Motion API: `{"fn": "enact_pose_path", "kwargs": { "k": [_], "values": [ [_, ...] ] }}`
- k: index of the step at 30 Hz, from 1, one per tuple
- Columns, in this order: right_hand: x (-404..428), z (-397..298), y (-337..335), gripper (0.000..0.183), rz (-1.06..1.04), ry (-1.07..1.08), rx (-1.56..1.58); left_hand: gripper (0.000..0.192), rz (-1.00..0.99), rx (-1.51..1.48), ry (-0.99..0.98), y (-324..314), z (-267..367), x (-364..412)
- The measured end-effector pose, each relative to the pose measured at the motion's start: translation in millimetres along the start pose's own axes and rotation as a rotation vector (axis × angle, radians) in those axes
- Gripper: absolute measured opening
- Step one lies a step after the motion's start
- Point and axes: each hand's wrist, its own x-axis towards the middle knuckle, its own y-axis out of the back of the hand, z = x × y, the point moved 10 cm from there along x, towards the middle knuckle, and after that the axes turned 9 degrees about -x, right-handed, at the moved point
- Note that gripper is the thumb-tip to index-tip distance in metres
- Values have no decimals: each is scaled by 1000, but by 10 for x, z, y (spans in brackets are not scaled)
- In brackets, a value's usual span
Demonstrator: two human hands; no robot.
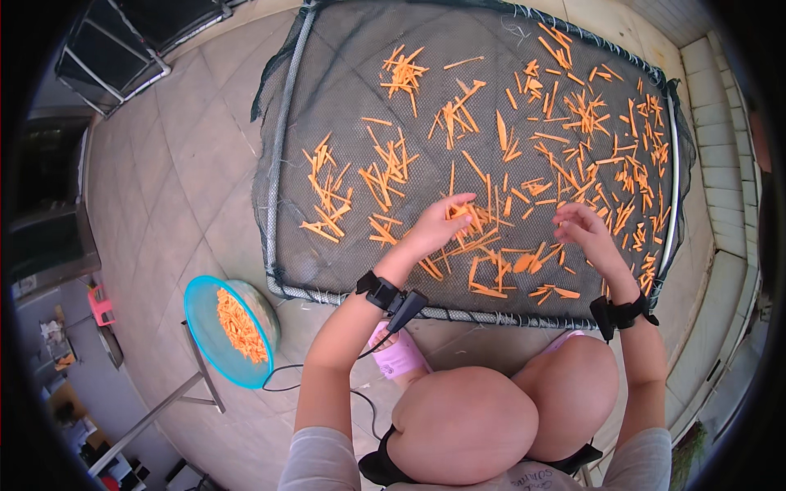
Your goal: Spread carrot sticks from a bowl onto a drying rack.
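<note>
My left hand (447, 222) holds a loose bunch of orange vegetable strips (471, 222) just above a dark mesh drying rack (344, 80). My right hand (582, 228) hovers over the rack's right half, fingers curled and thumb apart. Strips lie close beneath its fingertips; whether it touches one is unclear. Across the netting, cut strips (586, 113) lie scattered, densest along the right side. Separate small heaps (328, 184) rest towards the left. The rack's pale tube frame is bound with cord, and the net's edges overhang it.
A blue-rimmed basin (202, 344) with more orange strips stands on the tiled floor at lower left, beside a metal leg frame (206, 374). A cable (368, 399) trails from my left wrist strap. Another framed net (116, 55) is at upper left. A tiled ledge (724, 184) borders the right.
</note>
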Motion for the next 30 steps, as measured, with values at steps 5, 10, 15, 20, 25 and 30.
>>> {"fn": "enact_pose_path", "kwargs": {
  "k": [5, 10, 15, 20, 25, 30],
  "values": [
    [57, -19, -59, 22, -28, 11, -13, 27, 45, 88, -26, 85, 119, 12],
    [49, -15, -33, 22, -22, 21, 19, 46, 181, 253, -2, 590, 262, 84],
    [32, 44, -75, 21, -22, -3, 12, 66, 252, 458, -38, 601, 608, 21],
    [23, 40, -59, 21, -18, -14, 5, 46, 328, 412, -81, 766, 775, -375],
    [29, 107, -35, 19, -6, -20, -17, 57, 118, 878, -136, 681, 521, -1020],
    [92, 83, -271, 19, -44, -18, -36, 71, -183, 930, -3, 333, 55, -1387]
  ]
}}
